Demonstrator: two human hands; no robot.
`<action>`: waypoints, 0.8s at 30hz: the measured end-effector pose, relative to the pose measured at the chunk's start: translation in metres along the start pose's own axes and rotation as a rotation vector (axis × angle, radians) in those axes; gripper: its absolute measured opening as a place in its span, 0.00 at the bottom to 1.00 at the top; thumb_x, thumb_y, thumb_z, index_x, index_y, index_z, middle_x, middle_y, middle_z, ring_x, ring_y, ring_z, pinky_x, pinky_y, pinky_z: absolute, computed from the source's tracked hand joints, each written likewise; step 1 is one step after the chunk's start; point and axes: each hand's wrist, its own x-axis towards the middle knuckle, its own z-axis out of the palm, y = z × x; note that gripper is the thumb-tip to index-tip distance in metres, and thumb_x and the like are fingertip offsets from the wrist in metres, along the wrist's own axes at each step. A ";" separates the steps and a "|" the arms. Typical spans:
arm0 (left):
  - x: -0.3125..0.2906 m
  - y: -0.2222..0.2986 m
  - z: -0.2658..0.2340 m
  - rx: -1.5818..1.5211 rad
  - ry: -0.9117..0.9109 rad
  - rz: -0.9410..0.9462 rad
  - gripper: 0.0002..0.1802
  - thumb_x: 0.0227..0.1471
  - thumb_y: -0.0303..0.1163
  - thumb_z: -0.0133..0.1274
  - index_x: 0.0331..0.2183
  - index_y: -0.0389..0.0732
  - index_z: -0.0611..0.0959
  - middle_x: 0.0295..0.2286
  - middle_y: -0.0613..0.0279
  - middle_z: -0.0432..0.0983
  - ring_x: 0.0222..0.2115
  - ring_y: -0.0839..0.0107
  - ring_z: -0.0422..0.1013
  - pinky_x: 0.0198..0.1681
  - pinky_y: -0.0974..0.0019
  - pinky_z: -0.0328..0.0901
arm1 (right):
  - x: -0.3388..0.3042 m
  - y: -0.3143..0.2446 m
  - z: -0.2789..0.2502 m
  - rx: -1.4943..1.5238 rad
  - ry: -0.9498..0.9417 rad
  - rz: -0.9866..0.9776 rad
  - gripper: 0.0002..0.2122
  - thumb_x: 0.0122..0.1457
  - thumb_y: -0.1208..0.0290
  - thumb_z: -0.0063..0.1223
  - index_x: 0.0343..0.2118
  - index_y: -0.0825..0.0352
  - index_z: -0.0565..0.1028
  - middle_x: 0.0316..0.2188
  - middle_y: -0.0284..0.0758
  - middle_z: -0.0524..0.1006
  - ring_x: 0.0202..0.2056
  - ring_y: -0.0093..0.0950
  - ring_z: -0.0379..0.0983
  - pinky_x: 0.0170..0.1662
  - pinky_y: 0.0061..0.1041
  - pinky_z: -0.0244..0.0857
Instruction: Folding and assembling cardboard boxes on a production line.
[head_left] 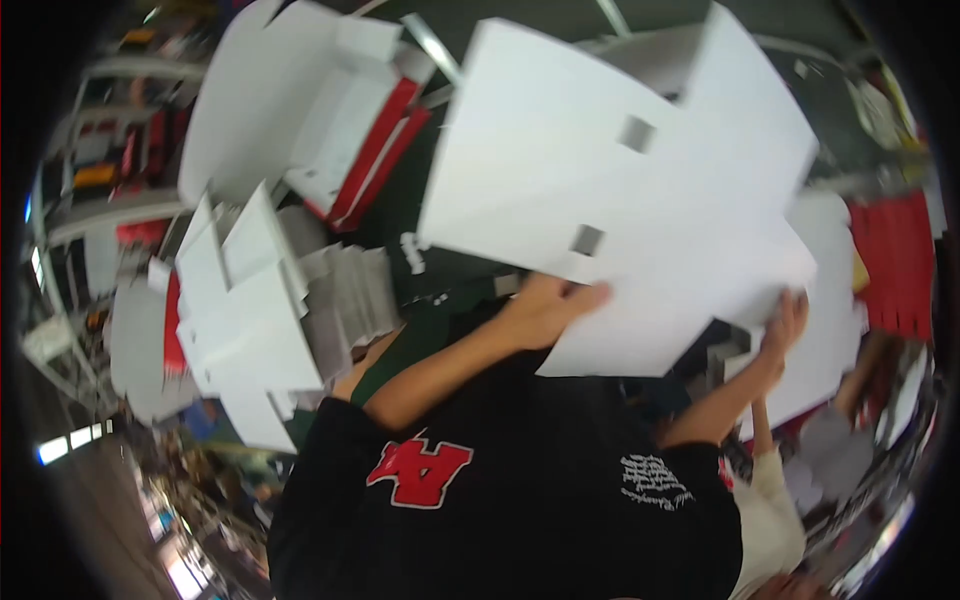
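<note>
A large white cardboard box blank (690, 220) with angled flaps is raised in front of me. Two small grey squares show on its face. My left hand (555, 312) grips its lower edge, thumb lying over the face and the other fingers partly hidden behind. At the blank's lower right edge, my right hand (787, 325) is closed on the board, its fingers slightly blurred. The blank is tilted and covers much of the table behind it.
White cardboard blanks (255, 320) stand on my left, beside a grey-white stack (350, 295). Beyond them sits an open white-and-red box (330, 130) on the dark green table (440, 275). Red sheets (893, 260) lie at right. Another person's pale sleeve (775, 505) is close on my right.
</note>
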 end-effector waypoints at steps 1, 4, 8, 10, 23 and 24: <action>0.002 0.002 -0.002 -0.035 0.089 0.102 0.19 0.56 0.39 0.45 0.41 0.32 0.74 0.29 0.64 0.72 0.27 0.77 0.66 0.30 0.71 0.63 | 0.006 -0.017 0.014 -0.169 0.052 0.023 0.25 0.51 0.68 0.58 0.50 0.76 0.65 0.40 0.40 0.72 0.38 0.27 0.68 0.43 0.25 0.63; -0.001 0.013 -0.022 0.008 0.039 0.054 0.17 0.57 0.38 0.43 0.40 0.34 0.74 0.27 0.63 0.71 0.26 0.78 0.67 0.29 0.74 0.63 | 0.006 -0.053 0.046 -0.343 0.071 -0.207 0.28 0.50 0.62 0.59 0.52 0.71 0.66 0.47 0.47 0.71 0.47 0.34 0.69 0.49 0.29 0.62; -0.013 0.000 -0.020 0.081 0.061 0.179 0.16 0.58 0.36 0.42 0.37 0.33 0.74 0.25 0.64 0.70 0.24 0.78 0.67 0.28 0.75 0.63 | -0.046 -0.082 0.054 -0.832 0.457 -0.240 0.33 0.48 0.53 0.58 0.49 0.78 0.66 0.45 0.52 0.71 0.47 0.41 0.68 0.50 0.32 0.60; -0.020 -0.008 -0.007 -0.038 0.035 0.195 0.16 0.59 0.37 0.41 0.40 0.32 0.72 0.26 0.63 0.69 0.24 0.78 0.66 0.28 0.74 0.64 | -0.077 -0.070 0.055 -0.749 0.399 0.098 0.32 0.48 0.48 0.57 0.45 0.77 0.69 0.42 0.47 0.72 0.43 0.38 0.70 0.47 0.30 0.62; -0.042 -0.127 -0.082 0.358 -0.058 0.293 0.42 0.47 0.55 0.54 0.55 0.38 0.63 0.50 0.50 0.64 0.51 0.55 0.62 0.54 0.58 0.56 | -0.134 -0.012 0.066 -0.245 -0.164 0.079 0.12 0.55 0.68 0.54 0.39 0.70 0.75 0.29 0.27 0.74 0.31 0.16 0.67 0.37 0.15 0.60; -0.039 -0.131 -0.093 -0.044 0.026 0.084 0.41 0.49 0.58 0.48 0.55 0.36 0.63 0.51 0.50 0.64 0.51 0.56 0.62 0.55 0.59 0.55 | -0.134 -0.016 0.069 -0.232 -0.153 0.069 0.14 0.54 0.66 0.55 0.38 0.71 0.75 0.28 0.27 0.74 0.30 0.16 0.67 0.36 0.15 0.60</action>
